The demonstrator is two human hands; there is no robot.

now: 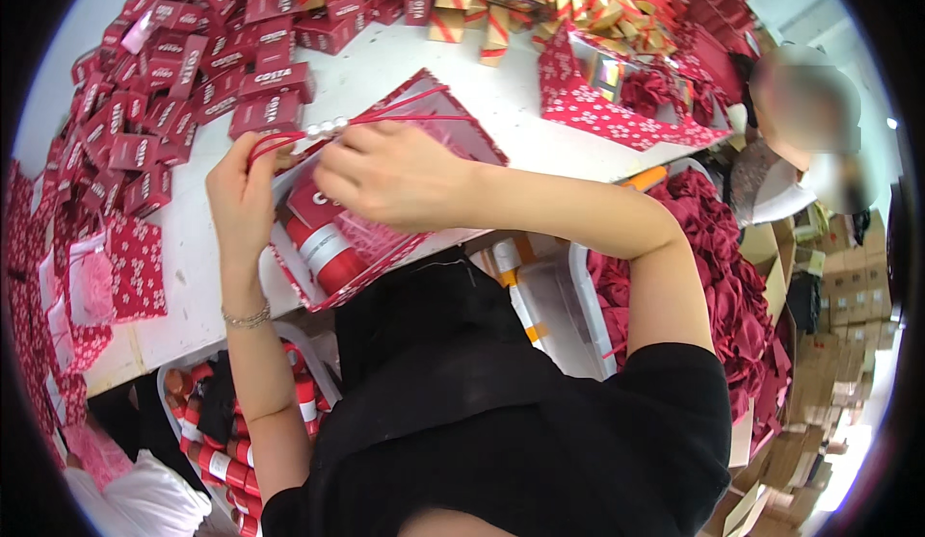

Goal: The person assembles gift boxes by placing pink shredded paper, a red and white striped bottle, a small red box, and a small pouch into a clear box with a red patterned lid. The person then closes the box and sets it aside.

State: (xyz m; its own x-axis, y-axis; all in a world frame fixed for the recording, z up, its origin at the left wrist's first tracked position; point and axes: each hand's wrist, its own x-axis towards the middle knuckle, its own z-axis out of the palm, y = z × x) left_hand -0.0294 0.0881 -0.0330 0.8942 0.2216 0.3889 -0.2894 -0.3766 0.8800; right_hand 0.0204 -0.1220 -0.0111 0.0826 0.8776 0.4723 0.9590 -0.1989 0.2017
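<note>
White table (520, 132): one box (472, 137), one bottle (325, 250) inside; left hand (239, 190), right hand (390, 173) pinching cords (429, 117) (red).

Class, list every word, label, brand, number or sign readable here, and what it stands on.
Heaped dark-red boxes: pale lettering, legible on some, not copied here.
Inner box in the patterned carton: pale lettering, partly behind the right hand.
White labels on red cylinders: too small to read.

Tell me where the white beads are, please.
In the head view's left half, the white beads sit on red cords between the left hand and right hand.
</note>
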